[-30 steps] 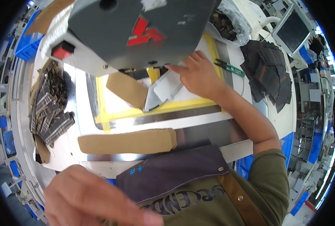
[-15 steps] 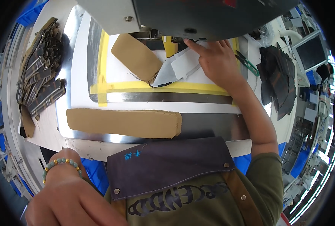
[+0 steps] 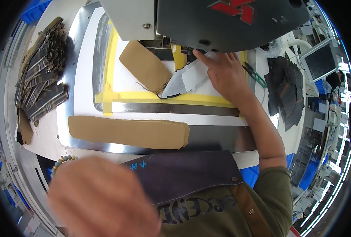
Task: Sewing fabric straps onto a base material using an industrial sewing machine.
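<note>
My right hand (image 3: 227, 76) reaches under the dark head of a sewing machine (image 3: 230, 29). Its index finger is stretched out to the underside of the head; the other fingertips are partly hidden behind it. By that hand lies a pale grey pointed piece (image 3: 173, 87) with a white patch (image 3: 194, 77) on it. A tan fabric piece (image 3: 146, 66) touches the pale piece on the left, and a yellow part (image 3: 179, 57) stands above them. My left hand (image 3: 104, 197), close to the camera at lower left, is smeared by motion, its fingers not readable.
A long tan fabric strip (image 3: 128, 132) lies along the near edge of the metal plate. Plaid strips (image 3: 45, 75) are heaped at left, dark fabric pieces (image 3: 286, 93) at right. Green-handled snips (image 3: 256, 75) lie beside the yellow-taped frame (image 3: 207, 99). A screen (image 3: 320, 60) stands far right.
My left hand has moved up and to the right, now covering part of the apron. My right hand stays at the machine head. The whole view has shifted slightly.
</note>
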A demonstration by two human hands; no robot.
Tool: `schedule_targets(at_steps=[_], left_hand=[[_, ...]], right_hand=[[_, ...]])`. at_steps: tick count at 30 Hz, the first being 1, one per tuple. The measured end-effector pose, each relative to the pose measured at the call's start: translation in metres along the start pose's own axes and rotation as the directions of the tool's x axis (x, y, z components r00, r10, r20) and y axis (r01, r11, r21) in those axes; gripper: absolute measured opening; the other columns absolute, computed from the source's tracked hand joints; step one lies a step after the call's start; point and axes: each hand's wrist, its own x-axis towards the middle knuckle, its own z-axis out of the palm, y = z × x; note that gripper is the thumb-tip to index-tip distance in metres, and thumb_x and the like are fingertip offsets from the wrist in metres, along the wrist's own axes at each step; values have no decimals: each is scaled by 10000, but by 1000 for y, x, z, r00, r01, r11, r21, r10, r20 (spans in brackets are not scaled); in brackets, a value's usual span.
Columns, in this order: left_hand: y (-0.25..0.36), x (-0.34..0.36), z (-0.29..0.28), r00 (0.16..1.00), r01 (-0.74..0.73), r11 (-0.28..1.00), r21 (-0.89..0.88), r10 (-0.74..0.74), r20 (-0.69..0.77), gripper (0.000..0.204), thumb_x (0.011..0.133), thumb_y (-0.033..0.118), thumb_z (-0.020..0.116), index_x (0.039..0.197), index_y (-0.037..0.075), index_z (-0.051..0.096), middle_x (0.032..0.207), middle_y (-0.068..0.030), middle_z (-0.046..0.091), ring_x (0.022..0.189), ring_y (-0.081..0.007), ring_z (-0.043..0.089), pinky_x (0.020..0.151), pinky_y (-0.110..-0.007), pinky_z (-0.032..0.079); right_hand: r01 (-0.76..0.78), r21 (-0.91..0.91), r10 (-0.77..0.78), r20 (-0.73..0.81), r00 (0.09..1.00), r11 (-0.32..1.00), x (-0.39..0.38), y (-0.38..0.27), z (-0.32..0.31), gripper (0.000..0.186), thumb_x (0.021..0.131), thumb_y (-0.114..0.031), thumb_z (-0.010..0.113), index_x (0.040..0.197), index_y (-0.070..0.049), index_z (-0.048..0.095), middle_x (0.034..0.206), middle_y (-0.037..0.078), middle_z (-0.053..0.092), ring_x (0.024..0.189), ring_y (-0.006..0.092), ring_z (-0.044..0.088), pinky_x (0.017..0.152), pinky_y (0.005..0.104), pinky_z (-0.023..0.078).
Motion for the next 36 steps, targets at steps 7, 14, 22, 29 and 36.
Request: schedule_targets(at_steps=[7, 14, 22, 29, 36], left_hand=[[-67, -66, 51, 793, 59, 253, 966, -600, 109, 735, 955, 474, 753, 1604, 184, 571, 1711, -134, 493, 1545, -391, 501, 1274, -569, 391], [-83, -56, 47, 722, 312, 189, 931, -685, -103, 824, 953, 517, 728, 1646, 131, 504, 1760, -156, 413, 1619, -384, 377, 1309, -575, 315], [-106, -32, 55, 798, 282, 224, 933, -595, -99, 741, 940, 438, 779, 1548, 58, 591, 1680, -156, 512, 1490, -355, 506, 1203, -502, 417], [-81, -15, 24, 872, 365, 219, 905, -422, -249, 482, 996, 284, 756, 1382, 1, 695, 1492, -198, 642, 1421, -391, 579, 1080, -494, 493], [-115, -28, -3, 745, 444, -192, 875, -464, -480, 607, 1045, 352, 714, 1525, -6, 612, 1652, -236, 527, 1593, -419, 418, 1302, -544, 320]], right_hand=[[-5, 34, 5, 1, 1000, 999, -6, 4, 0, 605, 802, 11, 760, 1379, -170, 757, 1361, 127, 637, 1203, 347, 662, 983, 477, 540], [-14, 70, 14, 2, 1000, 997, -7, 4, 0, 560, 814, -11, 772, 1356, -150, 763, 1368, 100, 642, 1249, 316, 652, 1021, 473, 526], [-20, 112, 19, 10, 1000, 994, -8, 7, -4, 543, 827, -26, 769, 1354, -156, 760, 1381, 82, 642, 1267, 304, 649, 1048, 471, 526], [-19, 109, 12, 67, 998, 994, -6, 3, -14, 535, 835, -45, 778, 1359, -147, 754, 1404, 90, 627, 1294, 303, 642, 1074, 460, 530], [-22, 77, 16, 84, 996, 997, -4, 2, -17, 537, 834, -61, 794, 1364, -142, 750, 1414, 90, 618, 1305, 300, 641, 1090, 454, 531]])
